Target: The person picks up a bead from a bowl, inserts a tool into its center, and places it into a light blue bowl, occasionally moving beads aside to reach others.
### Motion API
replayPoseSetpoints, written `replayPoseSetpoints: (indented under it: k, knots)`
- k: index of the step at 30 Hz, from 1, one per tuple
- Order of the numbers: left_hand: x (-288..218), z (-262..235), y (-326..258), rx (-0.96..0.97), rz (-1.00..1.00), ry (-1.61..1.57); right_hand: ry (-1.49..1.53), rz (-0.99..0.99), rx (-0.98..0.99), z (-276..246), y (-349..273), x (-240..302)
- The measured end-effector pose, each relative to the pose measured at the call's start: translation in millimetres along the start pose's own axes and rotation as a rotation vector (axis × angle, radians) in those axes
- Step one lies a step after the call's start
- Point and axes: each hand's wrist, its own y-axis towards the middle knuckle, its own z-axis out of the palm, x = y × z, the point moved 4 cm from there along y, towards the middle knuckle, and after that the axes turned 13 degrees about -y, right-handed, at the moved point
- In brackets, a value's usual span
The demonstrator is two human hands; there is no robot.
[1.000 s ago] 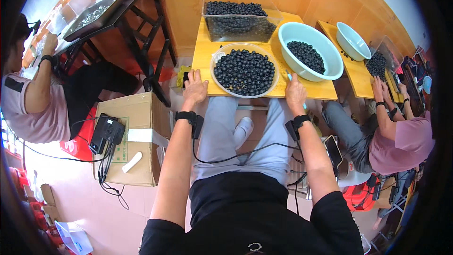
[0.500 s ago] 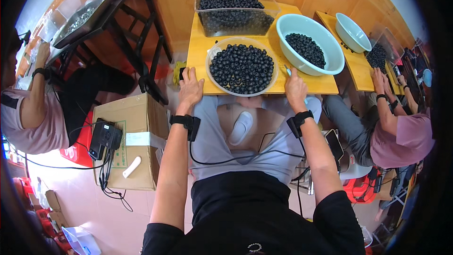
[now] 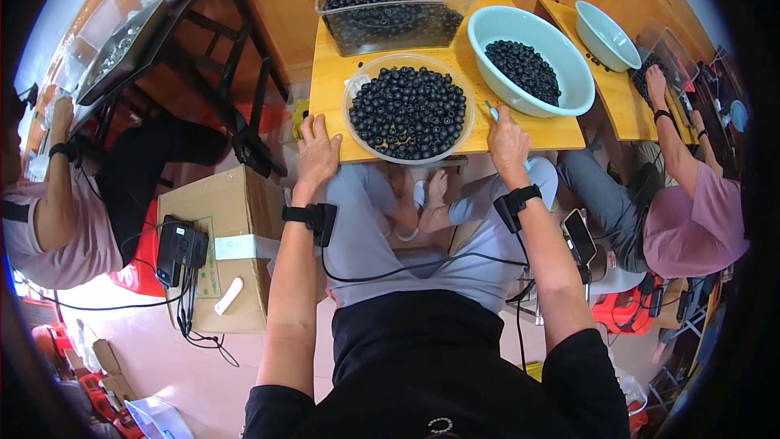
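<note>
My left hand [image 3: 318, 150] rests on the near left corner of the yellow table [image 3: 327, 85], its fingers spread and holding nothing. In my right hand [image 3: 509, 145] is a slim light-blue tool [image 3: 493, 113] with a thin metal-looking tip; most of it is hidden in my closed fingers, so its kind does not show. Between my hands stands a round clear tub [image 3: 347, 106] of black round beads [image 3: 409, 111], some showing holes. Just beyond my right hand is a light-blue basin [image 3: 578, 81] with more black beads [image 3: 524, 71].
A clear rectangular bin [image 3: 390, 28] of black beads stands at the table's back. To my left are a cardboard box [image 3: 236, 244] and cabled black devices [image 3: 180, 250]. People [image 3: 691, 219] work on both sides. A black cable [image 3: 406, 270] hangs between my wrist straps.
My view has shifted slightly; both my hands keep their places at the table edge. The person at right has reached a hand up to the bead pile. Bare feet now show under the table.
</note>
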Motion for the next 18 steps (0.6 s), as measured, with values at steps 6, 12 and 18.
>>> replayPoseSetpoints:
  k: [6,12,18]
  knots:
    - [-8.4,-6.5,-1.3,0.038,-0.086,0.04,0.056,-0.02,-0.016,1.5,-1.3,0.1]
    - [-7.1,-4.1,-3.2,0.055,-0.142,0.05,0.051,-0.013,-0.001,-1.5,-2.4,-0.6]
    - [-3.7,-2.9,-1.4,0.037,-0.109,0.075,0.078,-0.021,-0.038,-4.8,-1.3,1.2]
